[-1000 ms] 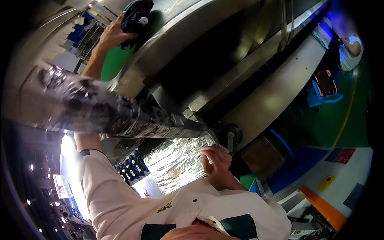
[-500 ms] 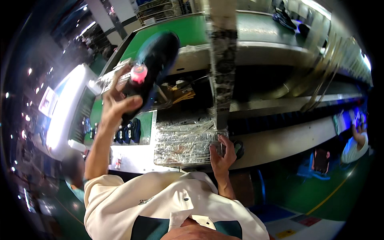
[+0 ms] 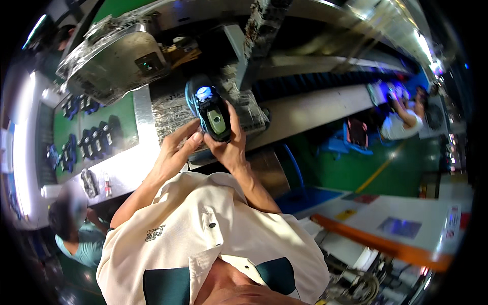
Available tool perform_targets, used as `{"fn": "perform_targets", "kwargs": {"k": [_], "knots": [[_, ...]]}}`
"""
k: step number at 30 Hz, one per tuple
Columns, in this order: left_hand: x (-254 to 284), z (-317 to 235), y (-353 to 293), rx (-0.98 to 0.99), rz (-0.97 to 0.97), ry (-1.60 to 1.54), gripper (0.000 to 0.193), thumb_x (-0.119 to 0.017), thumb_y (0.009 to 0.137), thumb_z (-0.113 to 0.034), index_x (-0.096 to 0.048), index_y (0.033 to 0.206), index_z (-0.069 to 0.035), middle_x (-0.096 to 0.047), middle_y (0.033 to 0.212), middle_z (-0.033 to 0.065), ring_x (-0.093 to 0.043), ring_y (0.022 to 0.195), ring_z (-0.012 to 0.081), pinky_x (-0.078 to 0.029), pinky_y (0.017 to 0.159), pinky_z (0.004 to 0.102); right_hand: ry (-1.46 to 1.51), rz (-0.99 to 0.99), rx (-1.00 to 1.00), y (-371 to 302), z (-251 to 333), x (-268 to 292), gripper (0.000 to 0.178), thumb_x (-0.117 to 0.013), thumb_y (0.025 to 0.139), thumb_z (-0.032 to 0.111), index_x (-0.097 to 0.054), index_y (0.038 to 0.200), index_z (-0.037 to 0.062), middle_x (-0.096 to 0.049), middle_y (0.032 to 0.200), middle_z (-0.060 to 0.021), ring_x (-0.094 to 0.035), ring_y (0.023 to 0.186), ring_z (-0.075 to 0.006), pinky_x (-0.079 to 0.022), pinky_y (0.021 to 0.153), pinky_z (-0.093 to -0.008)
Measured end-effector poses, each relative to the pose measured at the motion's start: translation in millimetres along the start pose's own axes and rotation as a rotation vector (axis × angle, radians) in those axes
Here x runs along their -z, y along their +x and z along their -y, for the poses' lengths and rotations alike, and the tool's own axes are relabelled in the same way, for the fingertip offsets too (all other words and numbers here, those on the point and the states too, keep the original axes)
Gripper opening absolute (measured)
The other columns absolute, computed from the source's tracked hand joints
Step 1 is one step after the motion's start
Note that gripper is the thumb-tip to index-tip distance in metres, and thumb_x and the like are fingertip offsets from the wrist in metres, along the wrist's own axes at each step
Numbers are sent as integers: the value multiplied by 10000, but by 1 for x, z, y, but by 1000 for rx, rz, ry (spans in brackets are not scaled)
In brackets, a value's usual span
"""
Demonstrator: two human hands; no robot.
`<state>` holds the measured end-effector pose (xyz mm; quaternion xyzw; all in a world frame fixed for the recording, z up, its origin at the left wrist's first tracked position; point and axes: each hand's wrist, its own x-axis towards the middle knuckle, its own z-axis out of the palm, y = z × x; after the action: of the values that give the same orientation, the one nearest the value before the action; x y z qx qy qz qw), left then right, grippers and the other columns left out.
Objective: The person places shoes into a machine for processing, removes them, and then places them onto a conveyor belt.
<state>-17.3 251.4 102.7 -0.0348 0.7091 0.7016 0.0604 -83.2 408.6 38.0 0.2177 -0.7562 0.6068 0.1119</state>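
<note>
A black shoe (image 3: pixel 207 105) with blue edging is tilted up in front of my chest. A pale green last with a round hole fills its opening, and a bright bluish-white round piece sits on its upper part. Wrapped round the shoe's right side and heel end is my right hand (image 3: pixel 231 145). At the lower left edge, my left hand (image 3: pixel 175 147) grips it with fingers and thumb. The undersides of both grips are hidden. Just behind the shoe lies a block wrapped in crinkled clear film (image 3: pixel 173 109).
Several dark shoes (image 3: pixel 94 142) stand on a green-topped table at left. A film-covered metal box (image 3: pixel 112 68) and an upright post (image 3: pixel 259 38) rise beyond. Co-workers sit at far right (image 3: pixel 404 124) and lower left (image 3: pixel 79 244). A white surface with an orange edge (image 3: pixel 386 244) lies right.
The shoe has come down and right from high at left, where my left hand alone held it. My right hand has left the wrapped block and now grips the shoe. The view has turned.
</note>
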Motion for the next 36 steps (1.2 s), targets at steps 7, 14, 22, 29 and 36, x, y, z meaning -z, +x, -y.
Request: {"fn": "perform_targets", "kwargs": {"k": [7,14,22,29,36], "knots": [[54,51,19,-436,-34,621,533,-696,863,-264,-539,1291,12,-484,1387,218,-465,1285,360,-380,1055,427,-157,65,-182,0,15,17,801,-815,672,127,-425,1360,-4,-557,1279,-227,-571,1159,-349,-456,983,-384],[71,73,28,-764,-18,789,379,-710,808,-159,-615,1140,-3,-518,1329,208,-476,1238,396,-406,1011,469,-587,28,-206,60,101,10,904,-846,634,198,-392,1402,56,-573,1266,-249,-584,1137,-397,-480,956,-418],[83,75,29,-809,23,649,465,-704,810,-141,-546,1209,40,-501,1334,227,-460,1240,419,-386,1025,479,-893,70,-315,66,68,-31,669,-768,635,210,-534,1241,54,-667,1022,-232,-635,950,-417,-520,848,-450],[81,82,29,-492,118,144,554,-652,915,-232,-457,1365,26,-532,1333,178,-539,1165,260,-413,999,365,-559,-274,-326,8,103,-43,623,-739,665,183,-524,1247,131,-674,1070,-167,-649,957,-373,-518,851,-424],[-5,73,-61,-39,638,-458,488,-534,977,-365,-498,1281,15,-605,1178,122,-608,1024,220,-502,899,365,-206,-859,-178,-198,160,-50,718,-769,624,141,-436,1252,40,-592,1073,-146,-598,1005,-235,-473,898,-362]]}}
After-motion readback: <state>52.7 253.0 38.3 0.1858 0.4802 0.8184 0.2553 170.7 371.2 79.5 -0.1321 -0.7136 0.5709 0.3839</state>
